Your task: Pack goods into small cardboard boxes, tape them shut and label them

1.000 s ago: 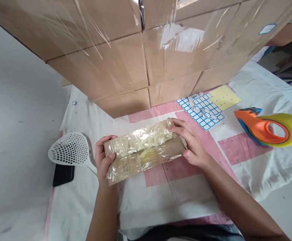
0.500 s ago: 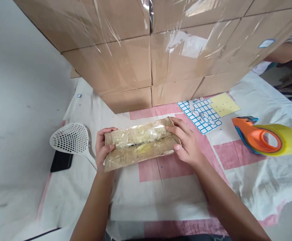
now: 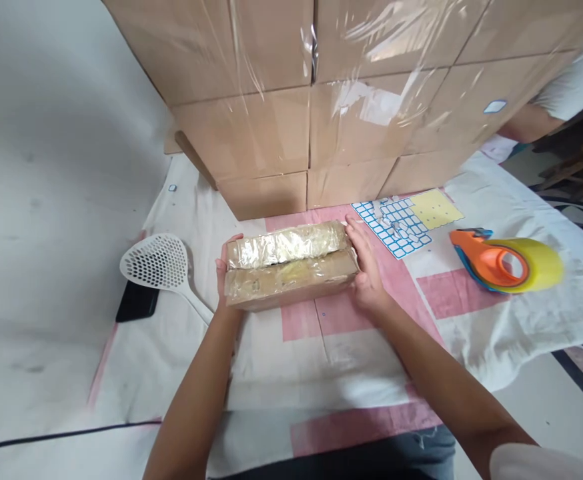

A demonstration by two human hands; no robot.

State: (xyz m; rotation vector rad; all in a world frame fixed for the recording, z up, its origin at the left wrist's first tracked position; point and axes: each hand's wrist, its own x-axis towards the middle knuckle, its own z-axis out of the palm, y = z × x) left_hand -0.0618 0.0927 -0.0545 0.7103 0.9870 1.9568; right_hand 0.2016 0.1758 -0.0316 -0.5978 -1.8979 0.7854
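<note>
A small brown cardboard box (image 3: 291, 285) is held between my two hands in front of me. Clear, shiny tape covers its top, and a dark seam runs lengthwise across it. My left hand (image 3: 223, 272) grips the left end, its fingers partly hidden behind the box. At the right end my right hand (image 3: 366, 270) presses with its palm, fingers reaching up along the far corner and thumb low at the near side. Whether the bottom of the box touches the table is hard to tell.
Plastic-wrapped stacked cartons (image 3: 266, 133) rise behind. A white slotted skimmer (image 3: 159, 261) lies over a black phone-like object (image 3: 136, 303) at left. At right are an orange tape dispenser (image 3: 491, 260) with yellow tape and a sheet of blue-edged labels (image 3: 394, 230). Another person's arm (image 3: 531, 125) shows far right.
The box has tipped so its near side now shows beneath the taped top. My fingers have moved from the top edges to the box's ends. The camera view has shifted slightly.
</note>
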